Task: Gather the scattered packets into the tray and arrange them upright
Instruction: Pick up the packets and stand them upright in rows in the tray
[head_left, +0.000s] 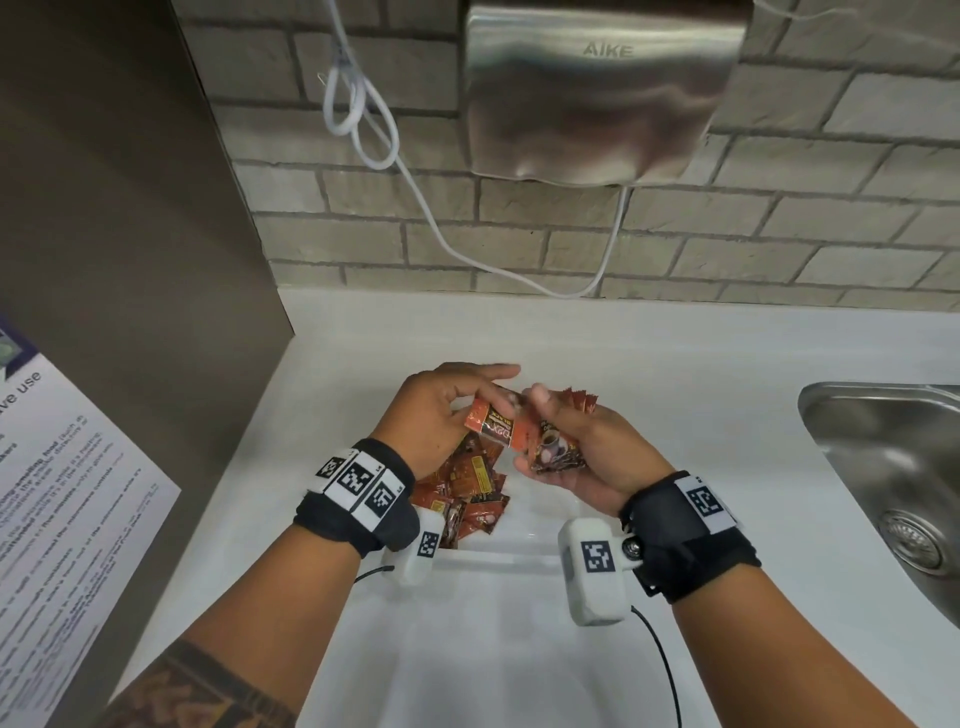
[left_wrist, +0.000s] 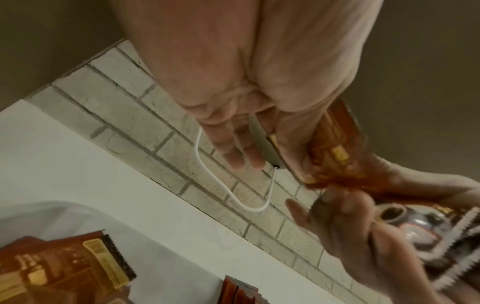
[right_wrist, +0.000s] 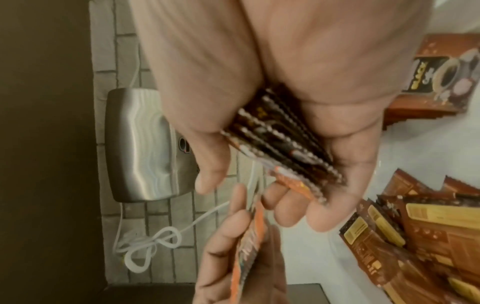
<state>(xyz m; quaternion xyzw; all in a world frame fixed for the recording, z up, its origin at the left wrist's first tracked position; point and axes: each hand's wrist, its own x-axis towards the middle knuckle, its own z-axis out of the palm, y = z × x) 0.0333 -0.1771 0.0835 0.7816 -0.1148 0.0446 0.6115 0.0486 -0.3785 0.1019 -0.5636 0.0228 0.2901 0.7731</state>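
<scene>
Packets (head_left: 558, 444) sat fanned in your right hand's (head_left: 597, 457) grip at frame centre; your left hand (head_left: 441, 410) pinched one packet (head_left: 498, 423).

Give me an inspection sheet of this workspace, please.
Surface: white counter, bare at the back.
Job's things: clear tray with loose packets lying flat, not upright.
Clutter: nothing seen.
Grippers: left hand pinches one orange packet; right hand holds a stack in its grip.
Cables: white cord loops down the brick wall; black wires run from the wrist cameras.
Surroundings: hand dryer, steel sink, paper notice.
</scene>
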